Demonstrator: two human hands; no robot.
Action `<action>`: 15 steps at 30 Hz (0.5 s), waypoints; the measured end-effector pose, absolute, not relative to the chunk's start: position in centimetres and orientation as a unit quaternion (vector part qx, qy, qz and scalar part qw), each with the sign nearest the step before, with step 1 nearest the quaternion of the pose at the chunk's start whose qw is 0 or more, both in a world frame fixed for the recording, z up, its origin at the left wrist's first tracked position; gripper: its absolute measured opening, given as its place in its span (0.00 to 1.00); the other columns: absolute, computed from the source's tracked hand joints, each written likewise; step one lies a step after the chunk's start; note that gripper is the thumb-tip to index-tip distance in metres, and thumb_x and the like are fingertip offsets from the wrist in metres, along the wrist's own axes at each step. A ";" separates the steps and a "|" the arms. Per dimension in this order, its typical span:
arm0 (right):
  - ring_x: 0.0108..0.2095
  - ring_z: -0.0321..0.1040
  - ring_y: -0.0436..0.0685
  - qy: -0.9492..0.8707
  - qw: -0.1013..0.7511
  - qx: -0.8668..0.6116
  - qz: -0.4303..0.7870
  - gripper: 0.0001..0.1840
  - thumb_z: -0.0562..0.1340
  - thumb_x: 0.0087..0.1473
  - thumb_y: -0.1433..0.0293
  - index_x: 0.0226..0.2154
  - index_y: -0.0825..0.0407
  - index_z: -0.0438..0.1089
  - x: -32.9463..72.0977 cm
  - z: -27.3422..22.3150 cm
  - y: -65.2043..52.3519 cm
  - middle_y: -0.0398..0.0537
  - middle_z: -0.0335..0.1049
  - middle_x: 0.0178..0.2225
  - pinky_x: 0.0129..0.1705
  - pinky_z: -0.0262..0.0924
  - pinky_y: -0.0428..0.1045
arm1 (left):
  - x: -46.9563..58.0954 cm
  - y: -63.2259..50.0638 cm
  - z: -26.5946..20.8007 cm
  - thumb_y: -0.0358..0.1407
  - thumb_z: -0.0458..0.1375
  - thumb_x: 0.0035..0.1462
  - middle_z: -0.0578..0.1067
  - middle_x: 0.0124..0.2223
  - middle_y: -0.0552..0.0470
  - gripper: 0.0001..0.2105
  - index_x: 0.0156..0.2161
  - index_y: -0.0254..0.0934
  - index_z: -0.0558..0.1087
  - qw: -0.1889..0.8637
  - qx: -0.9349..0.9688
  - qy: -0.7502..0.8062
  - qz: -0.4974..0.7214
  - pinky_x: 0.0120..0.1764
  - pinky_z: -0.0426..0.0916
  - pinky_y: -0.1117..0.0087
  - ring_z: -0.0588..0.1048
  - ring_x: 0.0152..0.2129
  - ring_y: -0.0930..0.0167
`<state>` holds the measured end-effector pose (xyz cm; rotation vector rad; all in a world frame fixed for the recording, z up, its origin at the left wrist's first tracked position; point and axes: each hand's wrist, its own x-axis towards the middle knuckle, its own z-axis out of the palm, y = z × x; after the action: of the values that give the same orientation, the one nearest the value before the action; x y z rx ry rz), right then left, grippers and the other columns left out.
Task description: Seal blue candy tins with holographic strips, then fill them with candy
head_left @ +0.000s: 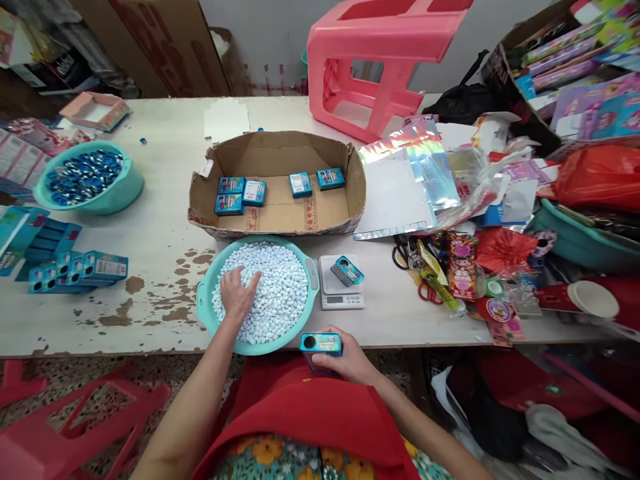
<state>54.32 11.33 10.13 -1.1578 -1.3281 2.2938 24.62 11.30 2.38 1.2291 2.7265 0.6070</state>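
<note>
My left hand rests palm-down on small whitish candies heaped in a turquoise basin; its thumb and fingers are apart, with some fingertips sunk among the pieces. Beside the basin, at the table's front edge, my right hand is wrapped round a small blue box. That box has a round dark hole in its top face. Behind it, another blue box lies tilted on a white digital scale, whose display I cannot read.
Several blue boxes lie in an open cardboard carton behind the basin. At left are a basin of shiny blue caps and grouped blue boxes. Scissors, wrappers and silvery bags crowd the right; a pink stool lies behind.
</note>
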 end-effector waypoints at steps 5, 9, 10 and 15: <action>0.28 0.64 0.50 -0.513 0.181 -0.440 0.714 0.22 0.70 0.41 0.60 0.36 0.50 0.63 52.7 10.7 11.9 0.39 0.67 0.28 0.31 0.61 0.46 | 26.4 13.2 2.8 0.49 0.56 0.51 0.73 0.38 0.48 0.16 0.35 0.39 0.73 0.099 0.318 0.880 0.337 0.42 0.62 0.65 0.70 0.37 0.63; 0.27 0.65 0.52 -0.559 0.217 -0.449 0.662 0.23 0.68 0.42 0.57 0.37 0.50 0.62 50.7 12.1 13.5 0.40 0.67 0.27 0.29 0.63 0.47 | 26.5 13.2 3.5 0.49 0.61 0.45 0.70 0.27 0.54 0.16 0.28 0.36 0.70 0.214 0.166 0.810 0.520 0.34 0.62 0.71 0.68 0.28 0.70; 0.27 0.66 0.53 -0.581 0.226 -0.451 0.639 0.23 0.68 0.42 0.57 0.37 0.50 0.63 50.1 12.4 13.9 0.41 0.68 0.28 0.30 0.63 0.48 | 26.5 13.1 4.0 0.48 0.61 0.43 0.69 0.26 0.55 0.16 0.28 0.36 0.69 0.253 0.123 0.773 0.569 0.32 0.62 0.72 0.68 0.27 0.71; 0.37 0.68 0.58 -0.748 0.257 -0.408 0.456 0.20 0.66 0.46 0.58 0.39 0.50 0.65 46.7 13.2 16.2 0.48 0.70 0.36 0.40 0.63 0.52 | 27.1 13.0 8.1 0.45 0.62 0.43 0.67 0.24 0.57 0.17 0.33 0.35 0.66 0.441 -0.030 0.584 0.680 0.19 0.55 0.79 0.64 0.16 0.78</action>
<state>46.69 16.15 13.16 -1.1059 -2.0288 1.2383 27.08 12.99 8.13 -0.0738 1.4500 1.6891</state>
